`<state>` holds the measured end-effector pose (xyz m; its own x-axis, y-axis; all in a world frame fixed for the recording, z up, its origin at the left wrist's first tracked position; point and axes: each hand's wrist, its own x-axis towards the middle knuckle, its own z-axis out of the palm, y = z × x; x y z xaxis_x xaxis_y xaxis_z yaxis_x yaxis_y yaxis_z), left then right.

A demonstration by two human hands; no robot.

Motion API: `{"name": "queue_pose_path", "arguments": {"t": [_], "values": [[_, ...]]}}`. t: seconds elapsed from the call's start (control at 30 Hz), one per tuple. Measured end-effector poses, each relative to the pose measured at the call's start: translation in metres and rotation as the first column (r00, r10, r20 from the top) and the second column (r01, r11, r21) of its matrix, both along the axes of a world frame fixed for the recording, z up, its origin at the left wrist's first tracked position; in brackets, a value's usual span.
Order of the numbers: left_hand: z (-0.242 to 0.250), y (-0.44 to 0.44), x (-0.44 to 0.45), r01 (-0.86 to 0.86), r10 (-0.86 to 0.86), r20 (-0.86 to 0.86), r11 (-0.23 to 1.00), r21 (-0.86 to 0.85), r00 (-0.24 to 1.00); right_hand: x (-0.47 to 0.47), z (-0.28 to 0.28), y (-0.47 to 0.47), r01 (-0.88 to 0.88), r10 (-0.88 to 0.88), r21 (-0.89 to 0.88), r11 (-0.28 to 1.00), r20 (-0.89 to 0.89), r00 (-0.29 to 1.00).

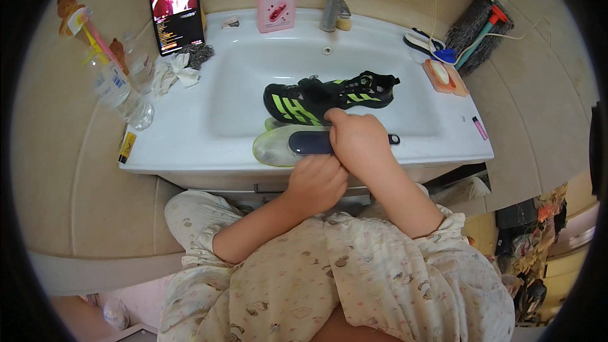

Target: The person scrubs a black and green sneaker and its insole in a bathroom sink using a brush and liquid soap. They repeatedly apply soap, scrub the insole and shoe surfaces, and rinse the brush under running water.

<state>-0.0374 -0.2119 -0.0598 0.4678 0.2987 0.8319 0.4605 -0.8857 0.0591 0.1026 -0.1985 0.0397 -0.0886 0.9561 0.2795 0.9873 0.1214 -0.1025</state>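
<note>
My right hand (361, 140) is closed around the dark blue handle of a scrubbing brush (308, 143), whose holed end (394, 139) sticks out to the right. The brush lies flat over a pale shoe insole (273, 147) with a yellow-green edge; its bristles are hidden. My left hand (318, 183) grips the insole's near edge at the front rim of the sink. Just beyond, black sneakers with neon-green stripes rest in the white washbasin (232, 85), one shoe (294, 104) at the left and another (368, 91) at the right. A yellow-green piece (274, 124) shows under the left shoe.
Along the back stand a phone (175, 14) with its screen lit, a pink pump bottle (277, 4) and a faucet (335, 4). Clear bottles (137, 111) are at the left. A soap dish (446, 78) and another brush (420, 42) sit at the right.
</note>
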Motion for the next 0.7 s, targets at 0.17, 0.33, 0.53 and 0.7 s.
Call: {"name": "queue_pose_path", "arguments": {"t": [0.17,0.33,0.53,0.7], "values": [[0.003,0.000,0.000,0.040,-0.039,0.021,0.999,-0.027,0.999,-0.044,0.013,0.034,-0.291,0.287,-0.165,0.942,-0.046,0.957],[0.001,-0.002,-0.011,0.099,-0.112,-0.094,0.986,-0.134,0.989,-0.049,0.014,0.034,-0.308,0.301,-0.144,0.941,-0.067,0.951],[0.019,-0.006,-0.014,0.115,-0.135,-0.088,0.973,-0.200,0.987,0.004,0.024,0.023,-0.100,0.096,-0.230,0.968,-0.025,0.995],[0.011,-0.002,-0.019,0.138,-0.158,-0.100,0.974,-0.182,0.982,-0.047,0.013,0.033,-0.188,0.189,-0.162,0.969,-0.008,0.982]]}}
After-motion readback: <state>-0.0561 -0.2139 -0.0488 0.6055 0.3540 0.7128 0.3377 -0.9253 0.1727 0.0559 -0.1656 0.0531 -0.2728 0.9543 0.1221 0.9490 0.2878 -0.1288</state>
